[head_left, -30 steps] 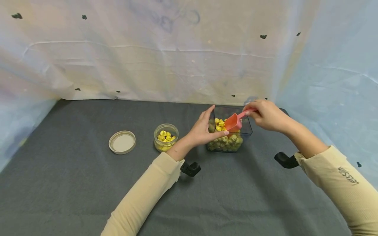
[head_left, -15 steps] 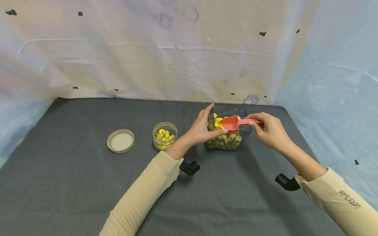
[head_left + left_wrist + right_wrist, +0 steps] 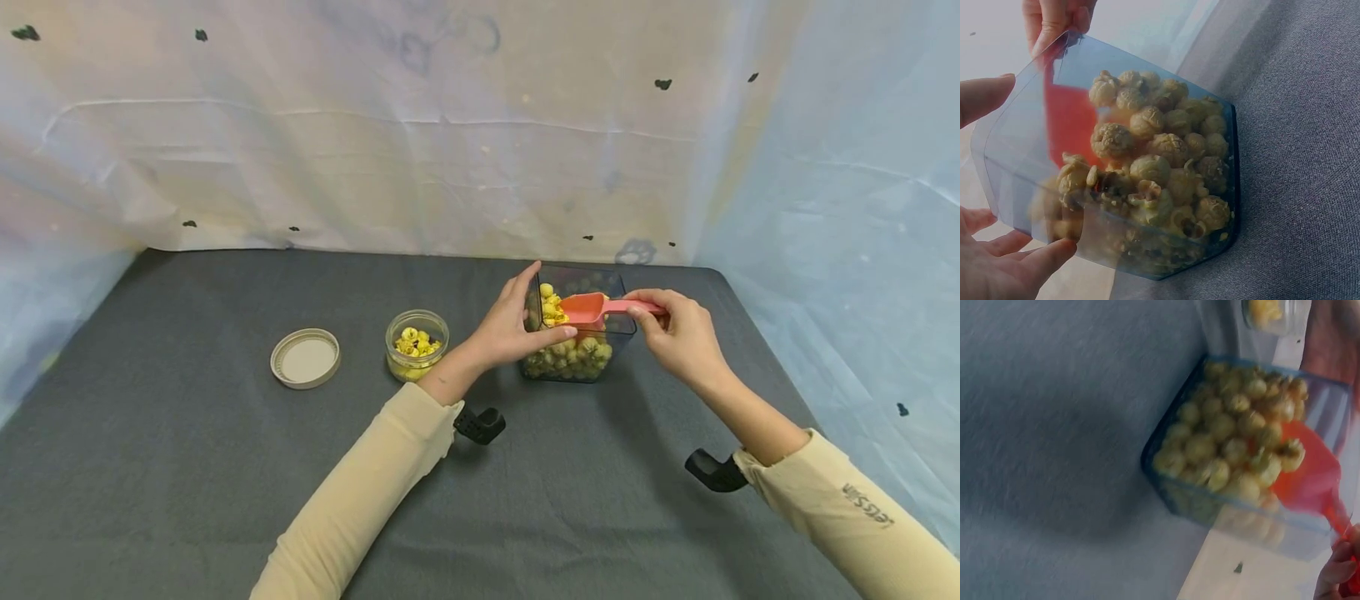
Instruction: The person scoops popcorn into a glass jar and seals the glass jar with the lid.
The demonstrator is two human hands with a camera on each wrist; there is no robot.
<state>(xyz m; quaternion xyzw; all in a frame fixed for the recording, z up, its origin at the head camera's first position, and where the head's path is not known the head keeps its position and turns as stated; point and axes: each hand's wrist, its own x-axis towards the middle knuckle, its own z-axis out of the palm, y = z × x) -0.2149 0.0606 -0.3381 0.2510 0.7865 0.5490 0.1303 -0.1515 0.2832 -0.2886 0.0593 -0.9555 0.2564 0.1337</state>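
A clear, smoke-tinted square container (image 3: 577, 277) stands on the table, partly filled with yellow popcorn (image 3: 551, 310). My left hand (image 3: 504, 329) holds its left side near the rim, thumb along the front and fingers along the other wall. My right hand (image 3: 686, 337) pinches the handle of a pinkish-red scoop (image 3: 583, 308). The scoop lies nearly level inside the container, its mouth facing left into the popcorn. Through the clear wall in the left wrist view, the scoop's bowl (image 3: 1072, 125) is partly covered by popcorn pieces.
Left of the container, close to my left wrist, stands an open glass jar (image 3: 393, 364) with some popcorn inside. Farther left a round pale lid (image 3: 305, 359) lies on the dark grey tablecloth (image 3: 187, 433). A pale printed sheet (image 3: 337, 167) hangs behind the table.
My right hand has lowered, turning the scoop from a downward tilt to nearly level in the popcorn, then shifted slightly left. My left hand stays at the container.
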